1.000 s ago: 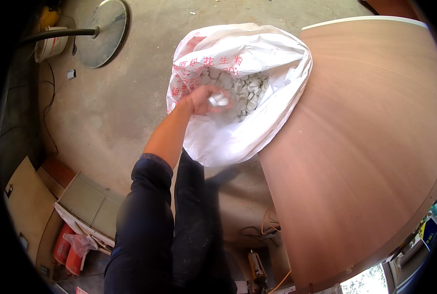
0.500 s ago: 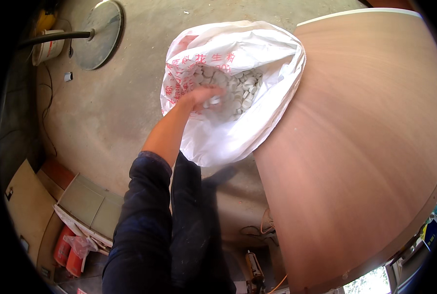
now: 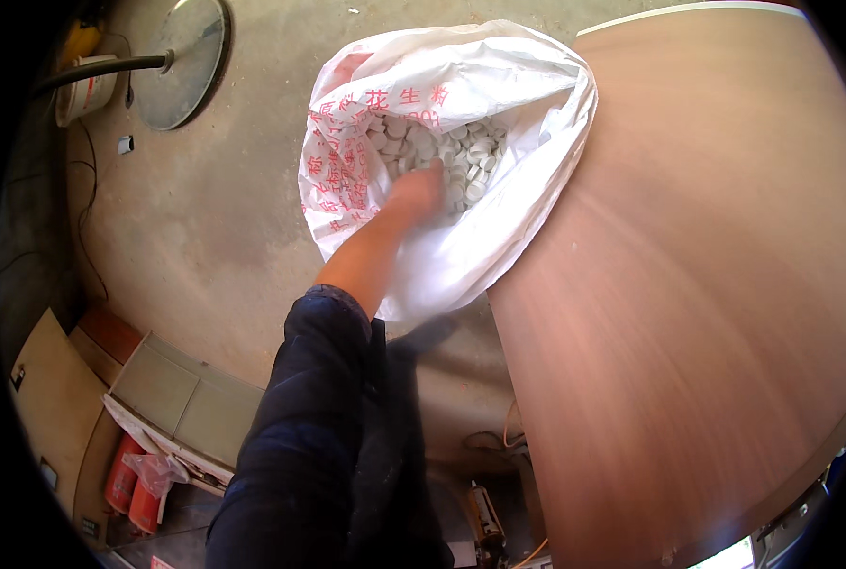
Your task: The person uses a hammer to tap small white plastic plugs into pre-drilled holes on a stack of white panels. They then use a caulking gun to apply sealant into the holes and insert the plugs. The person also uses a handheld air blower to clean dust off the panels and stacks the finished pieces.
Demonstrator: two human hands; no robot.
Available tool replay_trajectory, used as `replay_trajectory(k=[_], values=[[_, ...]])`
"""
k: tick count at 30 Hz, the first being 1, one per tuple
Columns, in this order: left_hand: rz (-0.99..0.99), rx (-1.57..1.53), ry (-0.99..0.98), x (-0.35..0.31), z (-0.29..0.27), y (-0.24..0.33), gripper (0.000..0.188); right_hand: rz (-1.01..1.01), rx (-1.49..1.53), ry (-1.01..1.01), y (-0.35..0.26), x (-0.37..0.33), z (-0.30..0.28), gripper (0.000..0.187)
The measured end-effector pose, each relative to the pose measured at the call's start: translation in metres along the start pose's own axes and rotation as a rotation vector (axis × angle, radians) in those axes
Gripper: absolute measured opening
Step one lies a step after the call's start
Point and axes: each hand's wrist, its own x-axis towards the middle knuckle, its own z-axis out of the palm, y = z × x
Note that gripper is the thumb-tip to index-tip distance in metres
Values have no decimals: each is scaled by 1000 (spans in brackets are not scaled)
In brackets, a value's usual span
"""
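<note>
My left hand [image 3: 418, 192] reaches into a wide-mouthed white woven sack [image 3: 461, 275] with red printing on its side. Many small white round pieces [image 3: 475, 156], like short thick discs or caps, lie inside the sack. The hand is down among them, its back turned up. Motion blur and the hand itself hide most of the fingers, so whether it grips any pieces is unclear. A dark sleeve covers the left forearm up to below the wrist. My right hand is out of view.
A large brown board [image 3: 688, 247] adjoins the sack's right side. A round stand base with a black pole [image 3: 186, 66] and a white bucket [image 3: 86, 95] are at far left. A cabinet [image 3: 186, 389], red cylinders [image 3: 124, 479] and a cable [image 3: 86, 223] lie left.
My left hand has moved slightly right within the sack and turned more palm-down. The white pieces seen at its fingers before are now hidden. The forearm has shifted right.
</note>
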Motion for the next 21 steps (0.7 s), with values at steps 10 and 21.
replay_trajectory(k=[10,21], values=[[178,152,-84,22,14,3,35,82,226,-12,-14,-2,19,59],[188,150,-71,8,-5,-19,31,-195,175,106,-41,0,6,28]])
